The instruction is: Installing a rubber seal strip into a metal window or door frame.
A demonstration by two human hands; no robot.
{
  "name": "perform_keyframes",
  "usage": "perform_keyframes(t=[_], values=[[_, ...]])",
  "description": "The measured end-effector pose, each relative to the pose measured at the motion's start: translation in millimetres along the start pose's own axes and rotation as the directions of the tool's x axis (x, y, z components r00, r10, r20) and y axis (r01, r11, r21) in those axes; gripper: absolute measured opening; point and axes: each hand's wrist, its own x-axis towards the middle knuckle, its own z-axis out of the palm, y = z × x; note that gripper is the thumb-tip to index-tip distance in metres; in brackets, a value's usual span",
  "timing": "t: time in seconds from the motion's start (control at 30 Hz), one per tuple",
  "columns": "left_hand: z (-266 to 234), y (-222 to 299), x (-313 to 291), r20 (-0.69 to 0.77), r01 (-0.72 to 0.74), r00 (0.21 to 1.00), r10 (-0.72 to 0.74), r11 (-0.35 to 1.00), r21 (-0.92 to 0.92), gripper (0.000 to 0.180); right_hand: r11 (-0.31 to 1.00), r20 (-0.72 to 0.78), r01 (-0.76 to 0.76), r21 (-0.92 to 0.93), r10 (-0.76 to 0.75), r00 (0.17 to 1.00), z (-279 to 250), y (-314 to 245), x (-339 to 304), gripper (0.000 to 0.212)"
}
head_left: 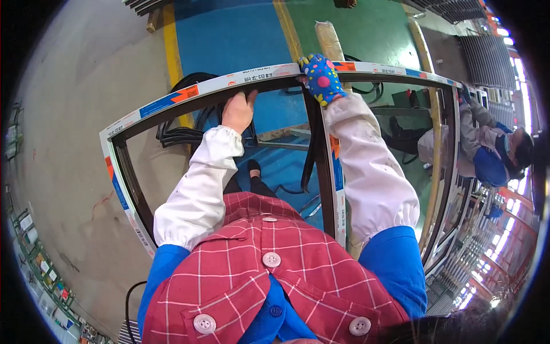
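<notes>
A large window frame (220, 82), dark inside with a white printed protective film, lies across in front of me, divided by a middle bar (336, 172). My left hand (238, 112) is bare; its fingers are closed at the inner edge of the far rail, and whatever is between them is hidden. My right hand (322, 79), in a blue glove with coloured dots, is wrapped over that rail where the middle bar joins it. A black rubber strip (310, 163) hangs beside the middle bar. More black strips (177, 136) hang in a bundle left of my left hand.
A wrapped support beam (328, 41) runs under the frame near my right hand; another long bar (436, 114) passes beneath its right part. At the far right a co-worker (497, 150) stands by the frame's end. Stacked profiles (488, 60) lie behind. The floor is blue, green and grey.
</notes>
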Motion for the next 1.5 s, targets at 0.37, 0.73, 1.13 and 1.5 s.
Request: perform_keyframes(t=[0.37,0.73,1.13,1.5], values=[[-2,-14,4,0.076,-0.077,0.993,0.085,0.991,-0.111,0.031,0.943,-0.023,0.030,0.330,-0.024,0.999,14,-19,14,0.045],[-7,-13,11,0.076,-0.141,0.984,0.160,0.966,-0.216,0.028,0.976,-0.146,0.068,0.206,-0.038,0.989,26,-48,24,0.046],[-29,-4,1,0.482,0.273,0.872,-0.083,0.900,-0.339,0.036,0.064,0.422,-0.485,0.872,0.400,0.814,104,-265,-88,0.031],[-179,-144,-269,0.046,-0.028,0.996,0.080,0.732,-0.681,0.079,-0.899,0.449,-0.391,0.197,-0.272,0.851,4,-271,-39,0.036]])
